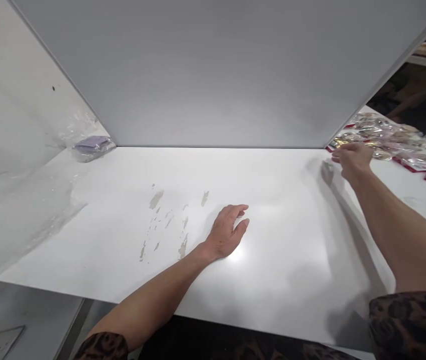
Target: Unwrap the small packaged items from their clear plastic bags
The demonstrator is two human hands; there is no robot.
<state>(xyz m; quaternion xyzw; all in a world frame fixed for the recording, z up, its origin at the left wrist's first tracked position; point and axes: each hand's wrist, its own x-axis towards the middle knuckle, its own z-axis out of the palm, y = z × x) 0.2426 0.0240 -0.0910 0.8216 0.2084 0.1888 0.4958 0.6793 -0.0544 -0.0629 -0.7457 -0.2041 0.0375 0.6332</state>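
My left hand point(228, 231) rests on or just above the middle of the white tabletop point(273, 190). Its thumb and fingers are apart with nothing between them. At the far right, my right hand point(354, 159) reaches to the near left edge of a pile of clear plastic packets point(396, 135). These packets have red-edged cards and pale or gold-coloured contents that I cannot make out. The fingers of that hand point left, loosely bent, and no held thing shows in them. Whether they touch a packet is unclear.
A grey upright panel point(220, 75) closes off the back of the table. On the left lie a purple item in clear wrap point(94, 146) and sheets of clear plastic point(43, 210). Worn patches point(156, 200) mark the tabletop. A wall socket point(2, 344) sits below, lower left.
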